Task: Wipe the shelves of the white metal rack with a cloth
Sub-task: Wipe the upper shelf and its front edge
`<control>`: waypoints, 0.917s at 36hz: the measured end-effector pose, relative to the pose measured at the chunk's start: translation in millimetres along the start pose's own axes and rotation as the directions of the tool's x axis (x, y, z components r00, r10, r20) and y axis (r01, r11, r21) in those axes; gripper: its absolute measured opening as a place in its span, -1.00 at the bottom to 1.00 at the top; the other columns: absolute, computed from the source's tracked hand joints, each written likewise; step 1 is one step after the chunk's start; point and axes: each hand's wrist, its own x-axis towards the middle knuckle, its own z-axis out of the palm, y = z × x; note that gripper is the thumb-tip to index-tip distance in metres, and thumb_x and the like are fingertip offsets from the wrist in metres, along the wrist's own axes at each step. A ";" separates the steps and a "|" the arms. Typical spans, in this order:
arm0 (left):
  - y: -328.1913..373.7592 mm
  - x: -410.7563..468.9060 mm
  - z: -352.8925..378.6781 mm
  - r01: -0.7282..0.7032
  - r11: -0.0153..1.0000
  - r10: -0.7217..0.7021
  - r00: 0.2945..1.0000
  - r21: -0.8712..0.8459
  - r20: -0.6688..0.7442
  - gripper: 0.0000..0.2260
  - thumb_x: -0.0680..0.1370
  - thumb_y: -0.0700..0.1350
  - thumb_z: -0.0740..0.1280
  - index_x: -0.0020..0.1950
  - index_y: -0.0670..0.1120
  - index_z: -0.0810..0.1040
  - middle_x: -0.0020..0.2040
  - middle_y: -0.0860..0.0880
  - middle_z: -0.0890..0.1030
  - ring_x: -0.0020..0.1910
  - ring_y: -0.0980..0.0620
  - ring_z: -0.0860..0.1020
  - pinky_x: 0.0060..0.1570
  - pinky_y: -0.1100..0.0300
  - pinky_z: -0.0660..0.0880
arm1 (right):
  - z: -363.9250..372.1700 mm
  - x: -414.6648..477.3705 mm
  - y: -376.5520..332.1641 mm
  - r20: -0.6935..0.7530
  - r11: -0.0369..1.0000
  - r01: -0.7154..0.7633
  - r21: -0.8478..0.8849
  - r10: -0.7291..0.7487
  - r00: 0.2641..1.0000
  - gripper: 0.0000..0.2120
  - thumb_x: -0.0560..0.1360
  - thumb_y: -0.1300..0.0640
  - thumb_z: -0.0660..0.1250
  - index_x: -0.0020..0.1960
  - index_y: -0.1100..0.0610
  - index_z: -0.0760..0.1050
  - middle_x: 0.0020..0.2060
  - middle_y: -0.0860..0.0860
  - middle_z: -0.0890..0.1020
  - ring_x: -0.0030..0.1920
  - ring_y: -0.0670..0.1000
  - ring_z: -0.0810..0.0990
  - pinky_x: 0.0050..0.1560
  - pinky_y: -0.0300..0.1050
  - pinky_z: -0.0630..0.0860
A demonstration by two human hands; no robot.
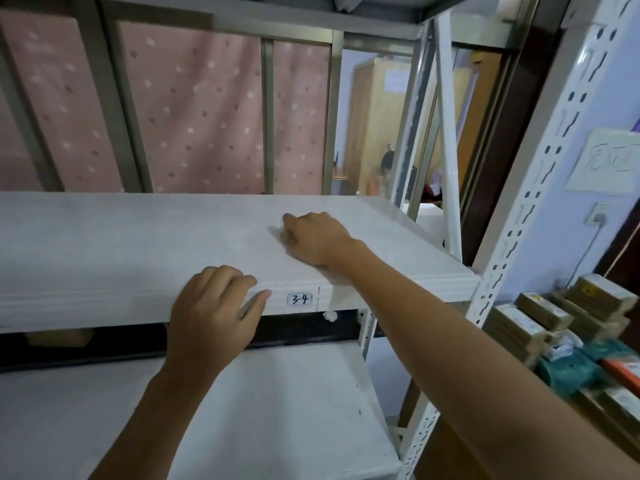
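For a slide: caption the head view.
Right hand presses a cloth on the shelf; left hand holds its front edge.

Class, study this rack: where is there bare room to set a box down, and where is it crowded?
The upper shelf is bare from its left end to the right hand on the cloth. The lower shelf below the left hand is bare too. Crowded: the stacked packs beyond the right post.
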 end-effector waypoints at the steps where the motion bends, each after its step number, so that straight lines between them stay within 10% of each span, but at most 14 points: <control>1: -0.8 -1.2 -0.7 0.002 1.000 -0.002 1.000 0.002 0.001 -0.81 0.58 -0.12 0.49 -0.13 -0.24 0.67 -0.18 -0.17 0.66 -0.22 -0.21 0.59 -0.17 0.00 0.53 | -0.2 1.3 -9.9 -0.012 0.999 0.049 0.016 -0.049 0.999 -0.65 0.65 -0.10 0.01 0.09 0.16 0.39 -0.17 0.16 0.62 -0.25 0.19 0.50 -0.22 -0.01 0.39; 11: -3.6 -1.8 -12.1 -0.003 1.000 0.002 1.000 -0.027 -0.020 -0.89 0.58 -0.27 0.42 -0.11 -0.28 0.67 -0.13 -0.22 0.64 -0.15 -0.23 0.59 -0.12 0.00 0.57 | -20.1 -30.4 -40.9 -0.052 0.868 0.456 0.199 -0.455 0.889 -0.86 0.65 0.02 0.18 0.09 0.09 0.42 -0.22 -0.11 0.46 -0.29 0.02 0.43 -0.26 -0.04 0.43; 18: 4.6 -2.5 -23.0 0.300 0.918 -0.313 0.950 -0.258 -0.012 -0.72 0.60 -0.16 0.27 0.12 -0.37 0.55 0.12 -0.35 0.55 0.15 -0.24 0.51 0.37 0.29 0.36 | -16.4 -39.3 -63.0 -0.095 0.886 0.413 0.210 -0.401 0.911 -0.74 0.67 -0.01 0.10 0.28 0.04 0.43 0.03 -0.02 0.56 -0.16 0.06 0.53 -0.27 -0.06 0.47; 24: -2.3 -3.6 -30.1 0.419 0.860 -0.432 0.902 -0.293 0.023 -0.73 0.63 -0.18 0.19 0.11 -0.36 0.55 0.13 -0.30 0.53 0.13 -0.20 0.52 0.28 0.22 0.42 | -17.3 -34.9 -105.8 -0.154 0.879 0.424 0.220 -0.397 0.905 -0.77 0.64 0.03 0.16 0.24 0.06 0.45 -0.04 0.00 0.57 -0.25 0.06 0.50 -0.34 -0.08 0.40; 33: -11.9 -9.6 -48.5 0.341 0.833 -0.345 0.936 -0.435 0.074 -0.66 0.61 -0.20 0.13 0.22 -0.42 0.50 0.24 -0.29 0.49 0.36 0.22 0.42 0.42 0.34 0.35 | -27.1 -51.7 -116.2 -0.086 0.675 0.735 -0.061 -0.737 0.670 -0.70 0.53 0.08 0.15 0.11 0.18 0.56 -0.03 0.08 0.63 -0.23 0.15 0.59 -0.45 -0.09 0.39</control>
